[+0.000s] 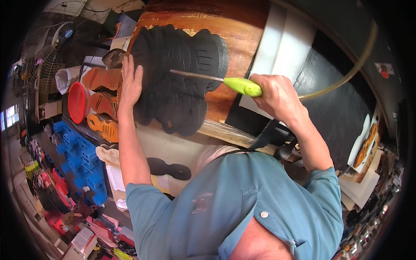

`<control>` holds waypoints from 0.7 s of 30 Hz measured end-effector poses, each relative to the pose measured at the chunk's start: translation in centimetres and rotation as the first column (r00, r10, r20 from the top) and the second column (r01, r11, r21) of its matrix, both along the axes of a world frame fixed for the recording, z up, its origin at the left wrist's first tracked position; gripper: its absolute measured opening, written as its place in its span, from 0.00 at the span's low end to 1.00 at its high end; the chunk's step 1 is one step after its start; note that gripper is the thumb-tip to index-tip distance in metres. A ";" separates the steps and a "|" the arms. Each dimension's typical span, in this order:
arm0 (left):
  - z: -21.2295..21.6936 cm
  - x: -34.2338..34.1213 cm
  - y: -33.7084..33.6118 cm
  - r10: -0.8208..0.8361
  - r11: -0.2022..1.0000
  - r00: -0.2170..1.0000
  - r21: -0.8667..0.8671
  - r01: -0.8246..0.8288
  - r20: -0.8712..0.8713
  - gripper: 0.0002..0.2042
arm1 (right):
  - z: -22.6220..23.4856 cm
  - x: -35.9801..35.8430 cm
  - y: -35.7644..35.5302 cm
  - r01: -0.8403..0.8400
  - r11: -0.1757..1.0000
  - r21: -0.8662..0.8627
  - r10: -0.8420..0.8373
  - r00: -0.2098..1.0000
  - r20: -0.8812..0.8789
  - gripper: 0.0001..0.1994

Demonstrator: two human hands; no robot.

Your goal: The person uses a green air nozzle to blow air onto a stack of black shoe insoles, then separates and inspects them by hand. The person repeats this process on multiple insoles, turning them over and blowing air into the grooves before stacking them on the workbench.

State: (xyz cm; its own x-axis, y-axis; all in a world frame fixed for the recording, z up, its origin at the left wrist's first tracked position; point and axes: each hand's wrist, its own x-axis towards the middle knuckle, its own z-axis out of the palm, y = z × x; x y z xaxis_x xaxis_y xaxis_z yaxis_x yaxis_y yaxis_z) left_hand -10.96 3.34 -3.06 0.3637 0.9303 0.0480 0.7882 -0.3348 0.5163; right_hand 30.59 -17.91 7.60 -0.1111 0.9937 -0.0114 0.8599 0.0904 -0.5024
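A sheet of black rubber cut into several overlapping shoe-sole shapes (180,73) lies on a brown wooden board (236,30). My left hand (130,82) presses flat on the sheet's left edge, fingers apart. My right hand (277,97) grips the lime-green handle of a knife (242,85). Its thin blade (195,76) points left and lies across the middle of the black sheet.
Orange soles (102,93) and a red round dish (78,102) lie left of the board. Blue plastic crates (82,158) stand lower left. A black sole pair (169,169) and pale soles (108,156) lie on a light sheet below. A fan (63,37) stands upper left; black sheet material (333,99) is at right.
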 end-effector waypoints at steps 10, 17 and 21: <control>0.3 -1.3 2.2 0.037 0.997 0.996 0.076 -0.031 -0.081 0.39 | -1.5 -3.5 6.4 -0.260 0.965 0.039 0.257 0.965 0.055 0.05; 0.4 -1.3 3.4 0.046 0.997 0.996 0.062 -0.051 0.074 0.32 | -1.2 -4.0 8.0 -0.247 0.964 -0.098 0.255 0.964 0.078 0.07; -0.8 -1.1 3.7 -0.003 0.976 0.999 0.216 -0.004 0.033 0.30 | -0.9 -3.5 7.6 0.016 0.999 -0.039 -0.013 0.997 0.076 0.07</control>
